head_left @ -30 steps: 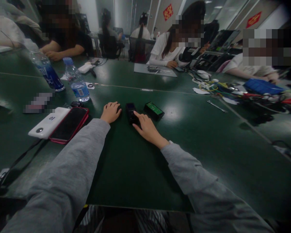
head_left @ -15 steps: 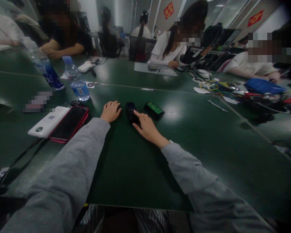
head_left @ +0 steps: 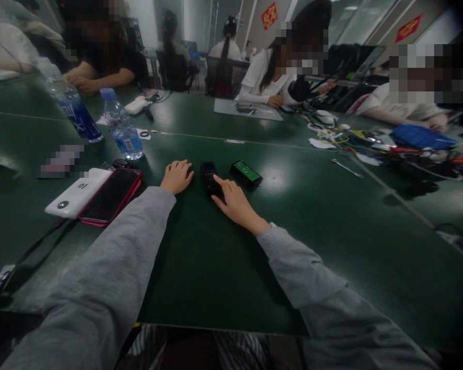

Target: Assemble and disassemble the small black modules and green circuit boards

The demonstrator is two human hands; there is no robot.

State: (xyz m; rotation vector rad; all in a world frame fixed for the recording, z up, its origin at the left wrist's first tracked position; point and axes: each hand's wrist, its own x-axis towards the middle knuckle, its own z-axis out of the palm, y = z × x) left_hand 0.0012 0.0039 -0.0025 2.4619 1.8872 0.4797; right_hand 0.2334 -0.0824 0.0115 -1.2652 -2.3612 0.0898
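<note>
A small black handheld device (head_left: 207, 168) with a little screen and buttons, perhaps a keypad phone, lies on the green table in the head view. My right hand (head_left: 233, 198) rests at its right side, index fingertip touching the buttons and thumb stretched out by its lower end. The fingers are apart and grip nothing. To the left of the device, my left hand (head_left: 177, 176) lies palm down on the table, open, with nothing in it. Just beyond my right hand sits a black box with a green circuit-board face (head_left: 246, 172).
On the left are a white power bank (head_left: 75, 198), a red-cased phone (head_left: 110, 198), a water bottle (head_left: 125, 131) and a blue-labelled bottle (head_left: 75, 110). A wrench (head_left: 347, 168) and a heap of cables (head_left: 335, 134) lie to the right. Several people sit across the table (head_left: 224, 272).
Both hands and the device stay practically in place. The view has shifted very slightly.
</note>
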